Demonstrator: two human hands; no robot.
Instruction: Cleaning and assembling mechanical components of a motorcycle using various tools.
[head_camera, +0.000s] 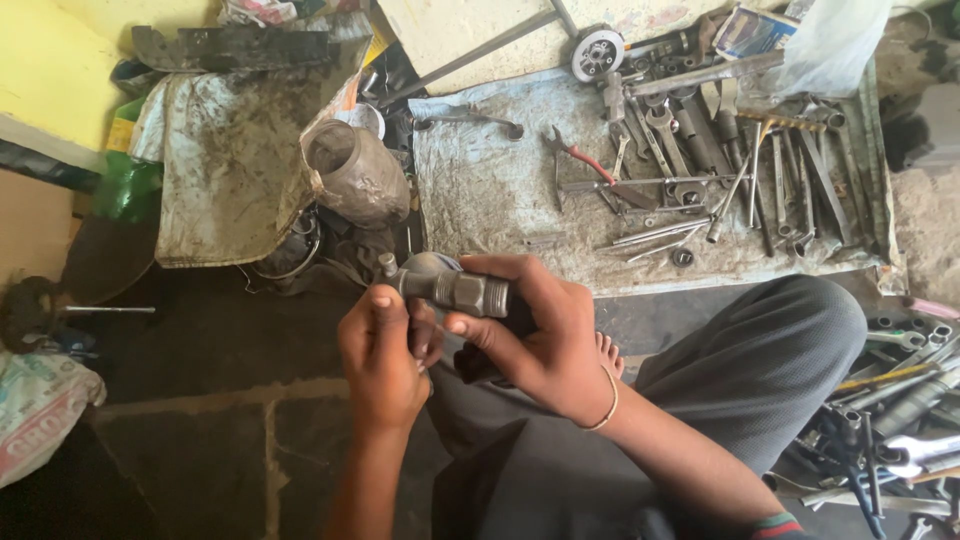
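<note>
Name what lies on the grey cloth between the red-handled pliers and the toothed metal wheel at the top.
In the head view, a grey open-ended spanner lies between the red-handled pliers and the round toothed metal wheel, on the grey cloth.

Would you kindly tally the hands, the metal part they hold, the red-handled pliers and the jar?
Hands: 2, left hand and right hand
Metal part: 1
Red-handled pliers: 1
Jar: 1
Total: 5
</note>
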